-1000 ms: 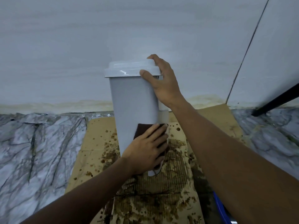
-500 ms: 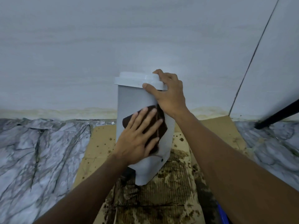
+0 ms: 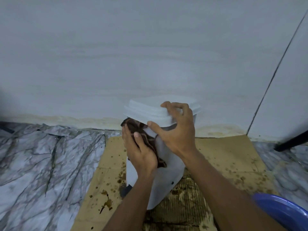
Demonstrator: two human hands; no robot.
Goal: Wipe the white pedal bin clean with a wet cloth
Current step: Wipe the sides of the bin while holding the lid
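The right hand (image 3: 176,130) clasps the near corner of the lid (image 3: 146,110), with the fingers curled over the top and the thumb hooked under the rim. The left hand (image 3: 141,152) lies flat, fingers fairly straight, pressing a dark brown cloth (image 3: 133,125) against the upper side wall of the white pedal bin (image 3: 166,177), just under the lid's overhang. The cloth trails out below the palm onto the bin's front face.

The lid is down on the bin, so nothing inside it shows. The bin stands tilted on a sheet of brown cardboard (image 3: 225,152) that is spattered with brown stains, heaviest right around the bin's base. A dark part, possibly the pedal (image 3: 125,191), pokes out at the bin's lower left. Behind the bin rises a pale wall (image 3: 150,55). Marble-patterned floor (image 3: 41,155) spreads to the bin's left. To the bin's lower right, the rim of a blue basin (image 3: 283,212) enters view; its contents cannot be seen. Farther right of the bin, a black leg (image 3: 293,141) slants down to the floor.
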